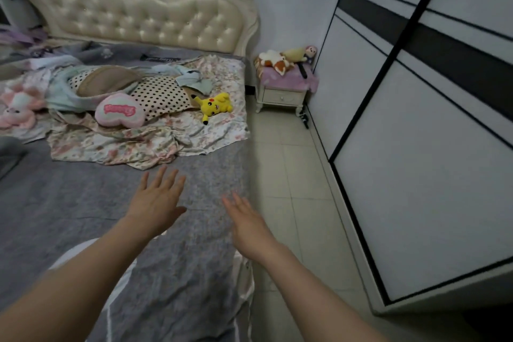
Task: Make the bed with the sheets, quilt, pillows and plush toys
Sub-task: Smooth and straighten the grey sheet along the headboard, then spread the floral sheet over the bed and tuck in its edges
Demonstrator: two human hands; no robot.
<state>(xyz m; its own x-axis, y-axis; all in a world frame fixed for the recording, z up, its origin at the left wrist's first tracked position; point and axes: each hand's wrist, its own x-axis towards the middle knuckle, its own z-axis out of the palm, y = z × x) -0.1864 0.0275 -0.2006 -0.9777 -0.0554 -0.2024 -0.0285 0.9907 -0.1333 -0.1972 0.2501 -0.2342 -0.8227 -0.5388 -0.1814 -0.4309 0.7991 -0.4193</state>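
A grey sheet (pixel 83 203) covers the bed. Further up lies a crumpled floral quilt (pixel 155 144). On it rest a polka-dot pillow (pixel 161 97), a pink heart cushion (pixel 120 114), a yellow plush toy (pixel 215 104) and a pale blue cloth (pixel 63 97). A pink plush toy (pixel 16 111) lies at the left edge. My left hand (pixel 156 200) hovers over the grey sheet with its fingers spread, holding nothing. My right hand (pixel 247 222) reaches out flat over the bed's right edge, also empty.
A cream tufted headboard (pixel 138 14) stands at the back. A small nightstand (pixel 283 91) with several plush toys (pixel 277 60) sits right of the bed. A white wardrobe (pixel 416 147) with black trim fills the right side. Tiled floor (pixel 288 175) runs between bed and wardrobe.
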